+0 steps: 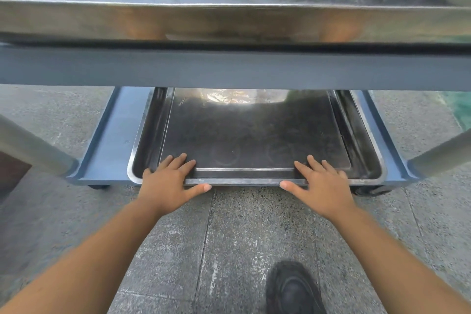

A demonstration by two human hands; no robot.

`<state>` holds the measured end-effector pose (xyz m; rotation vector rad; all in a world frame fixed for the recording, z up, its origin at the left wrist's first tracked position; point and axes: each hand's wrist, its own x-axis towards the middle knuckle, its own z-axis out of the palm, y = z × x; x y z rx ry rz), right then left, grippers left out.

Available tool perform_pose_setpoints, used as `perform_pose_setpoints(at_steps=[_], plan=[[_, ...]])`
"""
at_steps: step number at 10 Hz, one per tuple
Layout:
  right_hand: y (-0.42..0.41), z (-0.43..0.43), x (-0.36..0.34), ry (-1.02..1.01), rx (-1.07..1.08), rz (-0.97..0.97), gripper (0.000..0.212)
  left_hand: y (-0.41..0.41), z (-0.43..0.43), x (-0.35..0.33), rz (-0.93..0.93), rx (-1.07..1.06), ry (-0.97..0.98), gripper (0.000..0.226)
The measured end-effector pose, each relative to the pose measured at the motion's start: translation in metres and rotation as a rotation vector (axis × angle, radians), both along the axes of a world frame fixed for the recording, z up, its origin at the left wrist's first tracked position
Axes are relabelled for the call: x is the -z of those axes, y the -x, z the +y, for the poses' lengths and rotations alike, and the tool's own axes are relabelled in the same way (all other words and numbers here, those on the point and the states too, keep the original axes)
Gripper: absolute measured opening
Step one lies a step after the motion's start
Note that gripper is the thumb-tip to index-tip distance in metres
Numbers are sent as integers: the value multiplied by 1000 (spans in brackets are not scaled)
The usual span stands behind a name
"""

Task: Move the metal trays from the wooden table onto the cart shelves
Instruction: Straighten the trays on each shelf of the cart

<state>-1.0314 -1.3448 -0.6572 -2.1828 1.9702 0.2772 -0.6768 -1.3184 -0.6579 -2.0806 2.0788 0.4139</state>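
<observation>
Grey stone floor underfoot. I count three steel trays: shallow inner tray nested in deeper outer tray on the blue lower cart shelf, wet top tray overhanging my view. Left grip and right grip, both released with fingers flat, press the inner tray's near rim.

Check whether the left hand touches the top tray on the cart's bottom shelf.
Touching. Head view: the left hand rests straight fingers on the near rim of the top tray.
</observation>
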Motion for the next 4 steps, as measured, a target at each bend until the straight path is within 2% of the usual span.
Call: perform_pose_setpoints(at_steps=[2, 3, 4], plan=[[-1, 3, -10, -68, -6, -21, 96, 4, 3, -11, 18, -16, -95, 110], [-10, 11, -34, -136, 50, -107, 78, 17, 20, -32, 95, -42, -137, 109], [-26, 44, -71, -211, 71, -250, 71, 33, 52, -69, 216, -27, -148, 99]])
